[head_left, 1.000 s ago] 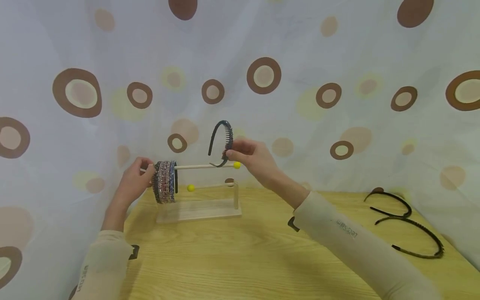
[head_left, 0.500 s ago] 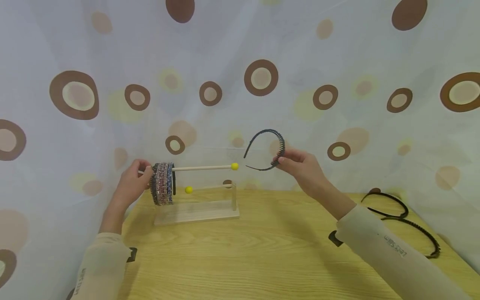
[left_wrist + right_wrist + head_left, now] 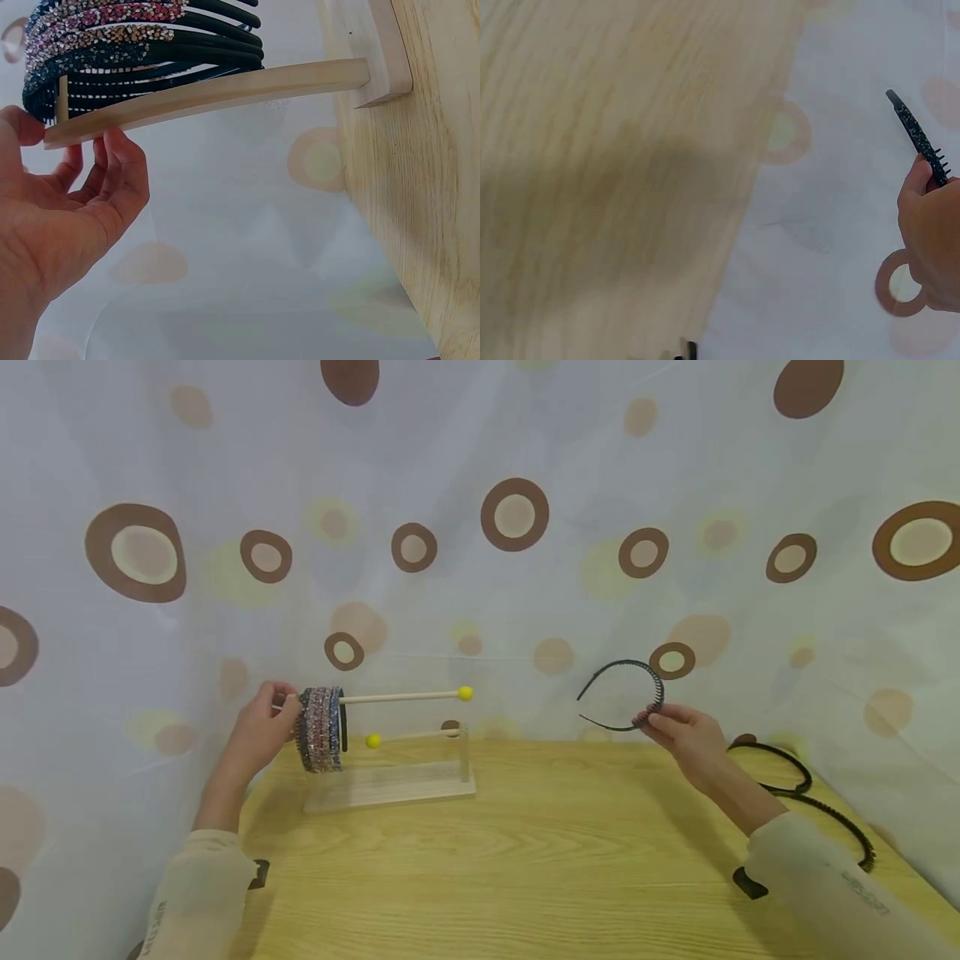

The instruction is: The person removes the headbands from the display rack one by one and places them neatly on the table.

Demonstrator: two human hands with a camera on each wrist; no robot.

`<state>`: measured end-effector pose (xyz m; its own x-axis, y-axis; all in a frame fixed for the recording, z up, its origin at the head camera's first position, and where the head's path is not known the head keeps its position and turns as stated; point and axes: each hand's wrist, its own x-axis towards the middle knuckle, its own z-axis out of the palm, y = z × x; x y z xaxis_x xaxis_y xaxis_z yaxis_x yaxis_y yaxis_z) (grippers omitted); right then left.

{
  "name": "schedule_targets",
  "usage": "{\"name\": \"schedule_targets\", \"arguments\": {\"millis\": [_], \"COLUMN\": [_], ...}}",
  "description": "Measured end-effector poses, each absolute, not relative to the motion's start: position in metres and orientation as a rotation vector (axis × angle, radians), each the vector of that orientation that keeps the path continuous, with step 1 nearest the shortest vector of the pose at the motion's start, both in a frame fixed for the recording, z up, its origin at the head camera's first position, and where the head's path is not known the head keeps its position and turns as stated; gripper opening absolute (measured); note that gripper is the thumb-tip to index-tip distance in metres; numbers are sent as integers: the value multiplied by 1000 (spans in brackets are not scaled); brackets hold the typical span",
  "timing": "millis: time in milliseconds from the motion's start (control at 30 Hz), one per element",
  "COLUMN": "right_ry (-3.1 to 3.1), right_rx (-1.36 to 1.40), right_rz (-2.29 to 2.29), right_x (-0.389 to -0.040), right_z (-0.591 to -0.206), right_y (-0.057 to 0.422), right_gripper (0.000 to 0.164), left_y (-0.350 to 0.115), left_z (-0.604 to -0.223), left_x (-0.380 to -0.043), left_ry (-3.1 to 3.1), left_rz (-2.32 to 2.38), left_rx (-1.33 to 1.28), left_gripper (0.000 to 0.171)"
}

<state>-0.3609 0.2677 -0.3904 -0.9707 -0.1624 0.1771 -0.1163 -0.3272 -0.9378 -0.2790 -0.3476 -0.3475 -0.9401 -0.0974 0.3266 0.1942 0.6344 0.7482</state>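
My right hand (image 3: 697, 745) pinches a dark toothed headband (image 3: 659, 689) in the air, its open ends pointing left. In the right wrist view the same headband (image 3: 913, 129) has sparkly specks, and the hand hides part of it. At the left, my left hand (image 3: 257, 727) holds the top of the wooden headband stand (image 3: 397, 783). Seen from the left wrist, thumb and fingers grip the upper end of the stand's upright (image 3: 225, 99). Several glittery headbands (image 3: 321, 731) hang on the upper rod (image 3: 405, 697), close to that hand.
A yellow ball (image 3: 465, 693) caps the upper rod's right end; another yellow ball (image 3: 373, 741) tips the lower rod. Two black headbands (image 3: 787, 752) lie at the right of the wooden table (image 3: 487, 877), partly behind the right arm. A dotted curtain (image 3: 570, 443) stands behind.
My right hand has carried the dark headband off the upper rod's end, to the right and somewhat down. The left hand keeps its hold on the stand.
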Motion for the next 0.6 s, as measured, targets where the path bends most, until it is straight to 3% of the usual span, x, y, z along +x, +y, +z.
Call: {"name": "schedule_targets", "arguments": {"millis": [200, 600], "right_ry": [1455, 1665], "right_rx": [0, 226], "right_rz": [-2571, -2291], "right_x": [-356, -364], "right_z": [-402, -428], "right_y": [308, 356], "right_gripper": [16, 35], "left_y": [-348, -348], "left_z": [-343, -348], "left_x": [-279, -279], "left_ry": [-2527, -2523], "left_rz": [-1208, -1196], "left_rx": [-86, -90], "left_gripper": [51, 48]}}
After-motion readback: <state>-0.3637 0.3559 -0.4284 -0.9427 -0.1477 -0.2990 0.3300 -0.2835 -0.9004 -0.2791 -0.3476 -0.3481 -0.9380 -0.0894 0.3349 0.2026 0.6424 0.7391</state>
